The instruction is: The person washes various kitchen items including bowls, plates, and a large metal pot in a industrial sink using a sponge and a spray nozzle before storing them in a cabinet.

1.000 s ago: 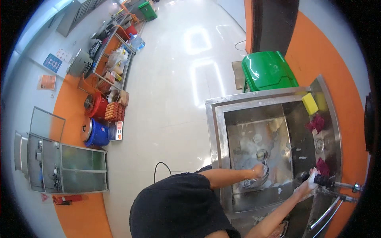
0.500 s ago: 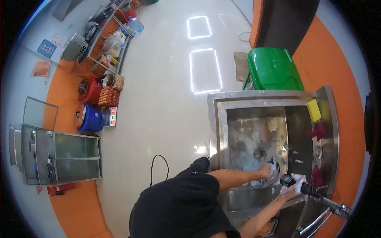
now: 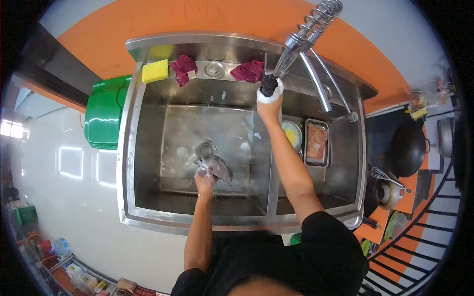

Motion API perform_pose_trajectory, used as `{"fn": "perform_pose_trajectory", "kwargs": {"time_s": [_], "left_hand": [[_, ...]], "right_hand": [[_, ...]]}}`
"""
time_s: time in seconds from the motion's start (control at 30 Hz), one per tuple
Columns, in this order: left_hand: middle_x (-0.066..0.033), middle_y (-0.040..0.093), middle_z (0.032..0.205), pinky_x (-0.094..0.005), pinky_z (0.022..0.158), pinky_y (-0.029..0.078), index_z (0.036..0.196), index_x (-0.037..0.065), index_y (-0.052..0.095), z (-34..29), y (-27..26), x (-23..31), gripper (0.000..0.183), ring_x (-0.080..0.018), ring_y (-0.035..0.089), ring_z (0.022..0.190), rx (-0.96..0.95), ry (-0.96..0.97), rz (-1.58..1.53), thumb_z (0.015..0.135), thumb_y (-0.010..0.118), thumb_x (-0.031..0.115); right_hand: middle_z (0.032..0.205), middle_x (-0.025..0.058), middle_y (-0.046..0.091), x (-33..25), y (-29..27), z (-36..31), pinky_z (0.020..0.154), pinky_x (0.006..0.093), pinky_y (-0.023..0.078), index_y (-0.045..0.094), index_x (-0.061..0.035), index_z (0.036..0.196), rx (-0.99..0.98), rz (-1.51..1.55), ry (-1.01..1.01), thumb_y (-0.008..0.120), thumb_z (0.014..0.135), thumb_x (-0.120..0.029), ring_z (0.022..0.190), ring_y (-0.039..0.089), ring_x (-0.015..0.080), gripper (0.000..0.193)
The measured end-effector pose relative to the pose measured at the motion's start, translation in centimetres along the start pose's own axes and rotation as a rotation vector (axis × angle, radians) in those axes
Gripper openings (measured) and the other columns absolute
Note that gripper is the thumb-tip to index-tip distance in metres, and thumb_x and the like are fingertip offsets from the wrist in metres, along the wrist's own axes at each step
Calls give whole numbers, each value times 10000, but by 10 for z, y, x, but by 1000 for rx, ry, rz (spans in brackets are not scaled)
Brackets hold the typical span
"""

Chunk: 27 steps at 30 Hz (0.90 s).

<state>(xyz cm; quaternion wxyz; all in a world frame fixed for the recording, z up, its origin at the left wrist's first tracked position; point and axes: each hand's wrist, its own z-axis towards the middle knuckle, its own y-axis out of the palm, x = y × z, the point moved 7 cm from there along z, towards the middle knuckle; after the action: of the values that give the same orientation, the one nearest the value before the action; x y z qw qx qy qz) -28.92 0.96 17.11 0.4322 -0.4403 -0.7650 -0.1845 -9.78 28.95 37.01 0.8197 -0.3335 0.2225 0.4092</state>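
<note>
My left hand [image 3: 204, 181], low over the left sink basin [image 3: 170, 190], is closed on a shiny grey metal piece [image 3: 220, 168]. That piece is tilted, with a pointed end; its exact kind I cannot make out. The drain [image 3: 205, 148] lies just beyond it. At the far side, near the divider, my right hand [image 3: 269, 106] is closed around the black spray head [image 3: 269, 85] of the faucet. White suds [image 3: 277, 90] cover its fingers. The spray head hangs from a spring-wound metal hose [image 3: 318, 22].
A yellow sponge [image 3: 155, 71] and two dark red cloths [image 3: 184, 69] lie along the back ledge. In the right basin are a metal tray of raw meat [image 3: 317, 143] and a round bowl [image 3: 292, 134]. A green bin [image 3: 104, 113] stands left of the sink.
The view has turned, so the sink now lies straight ahead. Much of the foam in the left basin is gone. My right hand still holds the spray head.
</note>
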Motion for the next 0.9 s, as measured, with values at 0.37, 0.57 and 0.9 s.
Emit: {"fn": "perform_pose_trajectory", "kwargs": {"time_s": [0.37, 0.57, 0.9], "left_hand": [[-238, 600, 975, -447, 799, 467, 961, -27, 594, 19, 4, -24, 313, -385, 581, 902, 141, 126, 234, 769, 622, 219], [-245, 632, 872, -457, 726, 476, 897, 24, 617, 11, 0, -19, 228, -412, 613, 851, 299, 75, 99, 757, 611, 204], [-165, 654, 765, -381, 635, 468, 835, 26, 631, 7, 67, 53, 203, -250, 621, 685, 15, 282, -172, 718, 667, 189]], "right_hand": [[911, 115, 648, 97, 87, 47, 786, 365, 471, 624, 30, 1030, -587, -55, 377, 663, 811, -280, 835, 611, 222, 382], [844, 104, 644, 23, 94, 8, 713, 339, 476, 608, 30, 988, -479, 129, 360, 704, 777, -195, 753, 615, 229, 324], [1038, 137, 611, -92, 26, -78, 730, 328, 499, 520, 47, 1133, -427, 738, 389, 602, 858, -30, 854, 599, 204, 298]]}}
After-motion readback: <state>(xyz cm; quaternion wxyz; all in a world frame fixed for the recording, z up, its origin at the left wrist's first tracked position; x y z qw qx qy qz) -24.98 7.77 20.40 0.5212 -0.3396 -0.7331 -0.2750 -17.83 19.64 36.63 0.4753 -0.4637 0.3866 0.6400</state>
